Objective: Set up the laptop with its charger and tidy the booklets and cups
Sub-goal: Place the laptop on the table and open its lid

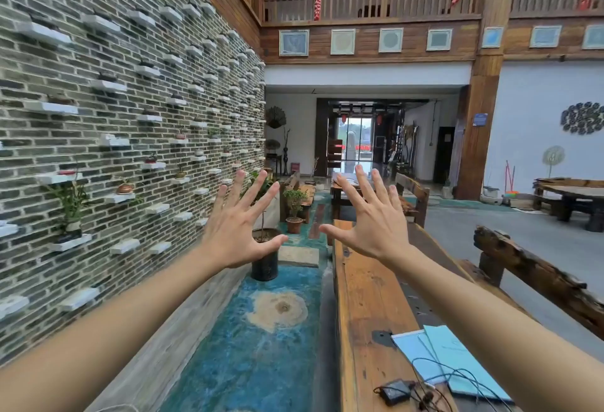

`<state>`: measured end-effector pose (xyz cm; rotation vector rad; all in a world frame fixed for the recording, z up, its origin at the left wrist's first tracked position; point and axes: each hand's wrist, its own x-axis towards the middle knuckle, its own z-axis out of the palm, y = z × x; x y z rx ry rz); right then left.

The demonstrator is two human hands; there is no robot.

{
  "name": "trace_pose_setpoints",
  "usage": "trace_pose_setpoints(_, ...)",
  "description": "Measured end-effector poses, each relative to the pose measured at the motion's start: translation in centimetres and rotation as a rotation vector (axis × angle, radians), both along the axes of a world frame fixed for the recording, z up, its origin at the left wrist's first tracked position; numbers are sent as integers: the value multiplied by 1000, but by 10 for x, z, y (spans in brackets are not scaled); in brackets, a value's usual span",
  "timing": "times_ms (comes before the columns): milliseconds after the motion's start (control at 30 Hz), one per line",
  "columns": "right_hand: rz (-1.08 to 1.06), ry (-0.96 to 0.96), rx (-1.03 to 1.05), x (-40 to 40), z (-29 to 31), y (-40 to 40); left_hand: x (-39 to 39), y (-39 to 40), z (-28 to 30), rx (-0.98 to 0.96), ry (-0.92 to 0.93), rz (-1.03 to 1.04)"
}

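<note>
Both my arms reach forward at chest height with palms facing away. My left hand [240, 220] and my right hand [371, 215] have their fingers spread wide and hold nothing. Far below them, on the long wooden table [366, 297] at the lower right, lie two light-blue booklets [447, 359], partly covered by my right forearm. A black charger brick [395, 392] with its thin dark cable [457, 375] rests at the table's near end, the cable looping over the booklets. No laptop or cups are in view.
A grey brick wall with small plant shelves [108, 111] runs along the left. A blue-floored channel [261, 330] with a black planter [265, 256] lies between wall and table. A rough wooden bench [536, 274] stands to the right, and more tables stand farther back.
</note>
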<state>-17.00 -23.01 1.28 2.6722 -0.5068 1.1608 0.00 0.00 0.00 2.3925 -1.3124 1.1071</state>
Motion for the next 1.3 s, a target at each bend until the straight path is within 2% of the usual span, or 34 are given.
trace_pose_setpoints(133,-13,12,26,46,0,-40,49,-38,3,50,13,33)
trace_pose_setpoints(467,15,55,63,185,-23,-123,183,-131,-9,11,80,16)
trace_pose_setpoints(700,-10,72,62,316,-45,-193,331,-201,-24,26,61,-27)
trace_pose_setpoints(967,-72,66,101,455,-34,-269,496,-266,-13,56,94,-94)
trace_pose_setpoints(1033,-84,100,140,482,-39,-285,530,-284,-13,76,129,-90)
trace_pose_setpoints(1133,-90,166,65,516,-51,-313,576,-314,-21,78,103,-116)
trace_pose_setpoints(1300,-128,161,138,581,-58,-370,648,-372,-39,54,123,-168)
